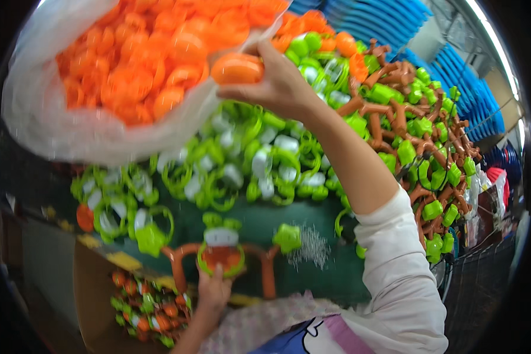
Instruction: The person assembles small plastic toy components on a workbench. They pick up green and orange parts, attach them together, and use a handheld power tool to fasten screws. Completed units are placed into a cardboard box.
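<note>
My right hand (280, 82) reaches up to the rim of a clear plastic bag (47, 127) full of orange parts. Its fingers pinch a glossy, rounded orange plastic part (237, 69). Low in the middle, my left hand (213, 290) grips a toy assembly at the front edge of the green work surface (330, 236). The assembly has a brown branched frame (268, 268), a green ring and a white block (220, 237) with green knobs on top. My left thumb lies over its orange-brown centre; the fingers beneath are hidden.
Green ring parts with white blocks (265, 165) are heaped across the middle. Brown branched pieces with green ends (404, 127) pile up at the right. Small pale pellets (310, 248) lie beside a green star-shaped part (287, 238). A cardboard box (88, 295) at lower left holds several assemblies. Blue stacked trays (383, 23) stand behind.
</note>
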`<state>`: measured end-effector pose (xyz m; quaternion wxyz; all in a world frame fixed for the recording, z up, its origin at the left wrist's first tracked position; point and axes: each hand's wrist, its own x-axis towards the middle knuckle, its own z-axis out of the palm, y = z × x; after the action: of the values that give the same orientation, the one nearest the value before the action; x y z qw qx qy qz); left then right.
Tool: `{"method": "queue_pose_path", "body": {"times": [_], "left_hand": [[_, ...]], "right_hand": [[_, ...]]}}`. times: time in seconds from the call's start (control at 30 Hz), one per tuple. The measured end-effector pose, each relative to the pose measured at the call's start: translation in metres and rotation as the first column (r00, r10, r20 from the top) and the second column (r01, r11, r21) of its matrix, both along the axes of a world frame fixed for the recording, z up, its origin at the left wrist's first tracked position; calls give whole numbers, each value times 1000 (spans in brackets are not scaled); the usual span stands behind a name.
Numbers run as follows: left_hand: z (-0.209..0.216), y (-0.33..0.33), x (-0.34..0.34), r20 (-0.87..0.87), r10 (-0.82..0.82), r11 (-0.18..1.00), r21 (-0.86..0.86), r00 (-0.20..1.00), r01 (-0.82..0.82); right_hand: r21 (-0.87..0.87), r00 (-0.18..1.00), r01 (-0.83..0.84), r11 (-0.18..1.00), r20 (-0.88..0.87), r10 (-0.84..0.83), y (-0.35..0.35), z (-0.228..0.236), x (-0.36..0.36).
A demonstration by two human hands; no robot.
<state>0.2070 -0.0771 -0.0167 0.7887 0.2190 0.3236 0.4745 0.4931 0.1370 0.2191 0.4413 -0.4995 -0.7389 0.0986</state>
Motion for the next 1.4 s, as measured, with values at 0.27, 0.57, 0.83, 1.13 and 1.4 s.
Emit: {"method": "queue_pose_path", "body": {"times": [0.27,0.57,0.83,1.13,1.4], "left_hand": [[22,-5,-2,127,-150,983,125,981,134],[14,-11,-9,137,-54,997,69,989,45],[17,-13,-15,186,-126,990,88,974,111],[21,-17,-13,274,-37,986,168,961,-10],[62,1,-20,-247,-196,919,290,949,265]], "right_hand": [[-244,995,-101,965,1,104,-211,-144,-110],[-86,938,-129,988,313,150,-223,-161,-110],[14,861,-206,978,478,175,-210,-158,-113],[-33,771,-213,976,608,189,-221,-158,-117],[-149,909,-234,961,317,271,-158,-96,-113]]}}
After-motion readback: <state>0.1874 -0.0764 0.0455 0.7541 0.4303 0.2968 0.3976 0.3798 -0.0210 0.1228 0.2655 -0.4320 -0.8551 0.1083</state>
